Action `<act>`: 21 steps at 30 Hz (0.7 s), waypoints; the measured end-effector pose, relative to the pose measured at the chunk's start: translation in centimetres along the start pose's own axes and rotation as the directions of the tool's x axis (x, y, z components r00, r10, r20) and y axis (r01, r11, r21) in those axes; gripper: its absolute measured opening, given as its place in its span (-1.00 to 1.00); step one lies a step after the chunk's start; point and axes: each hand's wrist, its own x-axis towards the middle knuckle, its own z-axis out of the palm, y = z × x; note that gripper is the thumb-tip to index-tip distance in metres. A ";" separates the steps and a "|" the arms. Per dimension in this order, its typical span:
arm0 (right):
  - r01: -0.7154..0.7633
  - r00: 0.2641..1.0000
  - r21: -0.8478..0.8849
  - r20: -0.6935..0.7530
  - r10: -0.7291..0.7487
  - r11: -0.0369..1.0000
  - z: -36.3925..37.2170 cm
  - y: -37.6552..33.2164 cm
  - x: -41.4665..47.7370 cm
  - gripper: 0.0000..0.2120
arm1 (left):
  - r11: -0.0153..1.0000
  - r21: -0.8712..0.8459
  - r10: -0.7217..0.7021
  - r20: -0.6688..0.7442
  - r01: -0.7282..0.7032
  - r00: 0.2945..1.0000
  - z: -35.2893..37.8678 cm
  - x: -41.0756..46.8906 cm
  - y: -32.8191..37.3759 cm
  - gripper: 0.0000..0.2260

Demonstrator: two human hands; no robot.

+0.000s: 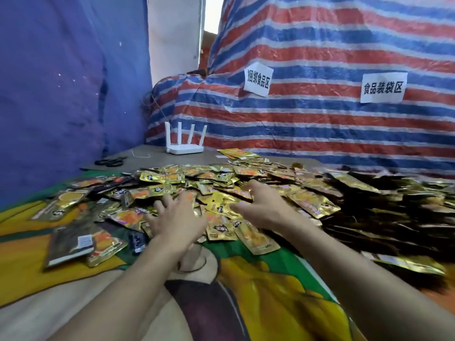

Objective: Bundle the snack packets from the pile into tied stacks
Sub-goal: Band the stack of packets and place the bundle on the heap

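Head view showed left hand (178, 217) and right hand (262, 205) spread open on the snack packets (172, 177), gripping nothing; the gathering step seemed in hand, and next they would need to pinch a few together

White router (185, 149), striped tarp (320, 124), paper signs (258, 79)

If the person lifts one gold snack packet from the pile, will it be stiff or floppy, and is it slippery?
Probably floppy and light: the gold packets look thin and lie flat. Their glossy foil likely slides, so the heaped pile may shift when pushed.
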 end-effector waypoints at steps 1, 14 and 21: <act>-0.038 0.994 0.009 0.100 0.037 0.999 1.1 -0.6 0.3 -0.35 | 0.994 0.018 -0.106 0.029 0.105 0.994 -0.2 0.3 -0.6 -0.29; -0.252 0.940 -0.259 0.163 0.299 0.932 7.3 -2.2 0.6 -0.28 | 0.971 0.175 -0.190 0.167 0.161 0.967 0.4 1.1 -0.9 -0.19; -0.278 0.943 -0.062 0.171 0.285 0.958 6.3 -3.2 -0.1 -0.60 | 0.966 -0.050 -0.243 0.166 0.254 0.956 -0.4 2.2 -1.4 -0.10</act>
